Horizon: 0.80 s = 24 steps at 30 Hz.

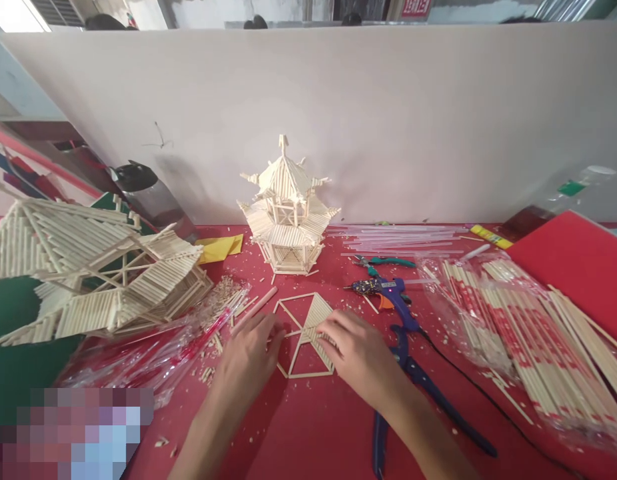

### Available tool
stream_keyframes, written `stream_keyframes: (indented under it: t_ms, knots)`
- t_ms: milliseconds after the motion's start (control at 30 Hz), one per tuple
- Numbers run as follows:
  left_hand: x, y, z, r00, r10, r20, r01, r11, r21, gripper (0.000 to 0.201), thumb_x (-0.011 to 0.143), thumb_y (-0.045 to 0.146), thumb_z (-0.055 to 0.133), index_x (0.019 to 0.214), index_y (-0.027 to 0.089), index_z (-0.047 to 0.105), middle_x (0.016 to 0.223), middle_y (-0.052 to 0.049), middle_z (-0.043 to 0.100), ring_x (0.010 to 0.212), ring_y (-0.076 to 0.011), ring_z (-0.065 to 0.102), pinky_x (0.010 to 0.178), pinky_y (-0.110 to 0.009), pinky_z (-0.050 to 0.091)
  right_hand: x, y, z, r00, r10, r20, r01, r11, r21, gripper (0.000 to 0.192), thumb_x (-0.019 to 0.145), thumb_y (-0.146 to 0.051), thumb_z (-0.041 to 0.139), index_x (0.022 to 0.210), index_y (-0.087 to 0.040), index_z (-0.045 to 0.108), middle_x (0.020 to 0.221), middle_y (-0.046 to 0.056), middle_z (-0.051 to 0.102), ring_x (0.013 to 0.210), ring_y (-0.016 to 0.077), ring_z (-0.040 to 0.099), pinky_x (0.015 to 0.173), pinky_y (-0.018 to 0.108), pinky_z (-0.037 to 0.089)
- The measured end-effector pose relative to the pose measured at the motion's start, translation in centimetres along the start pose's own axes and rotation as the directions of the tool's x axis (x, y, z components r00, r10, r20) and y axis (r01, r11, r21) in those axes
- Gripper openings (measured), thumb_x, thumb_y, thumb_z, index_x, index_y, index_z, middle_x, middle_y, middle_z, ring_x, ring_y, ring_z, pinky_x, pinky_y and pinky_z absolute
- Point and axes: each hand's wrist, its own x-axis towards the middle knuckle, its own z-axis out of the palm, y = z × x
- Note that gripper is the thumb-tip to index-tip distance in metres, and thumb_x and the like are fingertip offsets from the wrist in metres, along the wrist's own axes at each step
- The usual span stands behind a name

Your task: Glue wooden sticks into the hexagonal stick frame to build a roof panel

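Observation:
A flat hexagonal frame of thin wooden sticks [311, 375] lies on the red tabletop between my hands. Stick spokes cross it, and rows of sticks fill the sections on its right side [318, 312]. My left hand [251, 350] is closed at the frame's left edge, its fingertips partly hidden. My right hand [361, 353] has thumb and fingers curled together on the filled right part. Just beyond stands a two-tiered stick pavilion [287, 233]. Right of the frame lie a blue glue gun [401, 300], green-handled pliers [388, 262] and a large blue-handled cutter [438, 400].
Another large stick building [113, 273] stands at left, beside crinkled plastic wrap [138, 363] and stick scraps [221, 300]. Bagged chopsticks [528, 340] and a red board [578, 267] fill the right. Clear glue sticks [403, 239] lie at the back before a pale partition [413, 120].

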Motion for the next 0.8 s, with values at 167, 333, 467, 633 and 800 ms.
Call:
stream_keyframes:
  t_ms: [167,333,467,633,800]
  knots:
    - [-0.1,0.4,0.4,0.999,0.024,0.031,-0.024,1.0,0.009,0.019,0.104,0.019,0.047,0.094,0.021,0.063,0.092,-0.004,0.069,0.085,-0.0218,0.067,0.074,-0.032,0.044,0.7,-0.6,1.8,0.997,-0.058,0.044,0.06,0.997,-0.058,0.01,0.097,-0.012,0.065,0.093,-0.021,0.067,0.096,0.004,0.066,0.09,0.0209,0.063,0.076,0.032,0.049]
    - [-0.2,0.5,0.2,1.0,0.005,-0.016,-0.005,1.0,0.018,0.026,0.108,0.027,0.042,0.089,0.021,0.059,0.085,-0.003,0.068,0.076,-0.0204,0.064,0.064,-0.031,0.04,0.8,-0.4,2.3,0.997,-0.076,0.027,0.078,0.994,-0.076,0.01,0.098,-0.012,0.065,0.093,-0.021,0.067,0.094,0.004,0.066,0.09,0.021,0.062,0.076,0.032,0.049]
    - [-0.3,0.6,-0.2,0.995,0.004,-0.097,0.002,0.998,0.064,0.031,0.108,0.029,0.041,0.081,0.023,0.055,0.076,-0.002,0.064,0.066,-0.0193,0.059,0.061,-0.032,0.037,0.7,-0.4,2.4,0.995,-0.095,0.019,0.096,0.991,-0.098,0.011,0.099,-0.014,0.063,0.092,-0.021,0.067,0.093,0.004,0.067,0.089,0.0217,0.063,0.078,0.033,0.049]
    - [-0.3,0.4,-0.1,0.999,-0.015,0.029,0.012,0.995,0.102,0.031,0.107,0.024,0.042,0.082,0.022,0.061,0.081,-0.004,0.068,0.074,-0.0207,0.063,0.064,-0.032,0.038,0.6,-0.3,2.7,0.994,-0.104,0.015,0.105,0.986,-0.13,0.012,0.101,-0.017,0.062,0.091,-0.022,0.067,0.09,0.004,0.068,0.087,0.0224,0.063,0.076,0.035,0.049]
    - [-0.2,0.4,0.2,0.996,-0.018,0.085,0.007,0.992,0.129,0.029,0.106,0.018,0.043,0.084,0.02,0.063,0.084,-0.006,0.067,0.076,-0.0215,0.064,0.066,-0.032,0.04,0.6,0.0,2.9,0.995,-0.103,0.009,0.104,0.989,-0.102,0.013,0.101,-0.019,0.062,0.089,-0.022,0.067,0.09,0.004,0.069,0.087,0.0219,0.063,0.077,0.034,0.049]
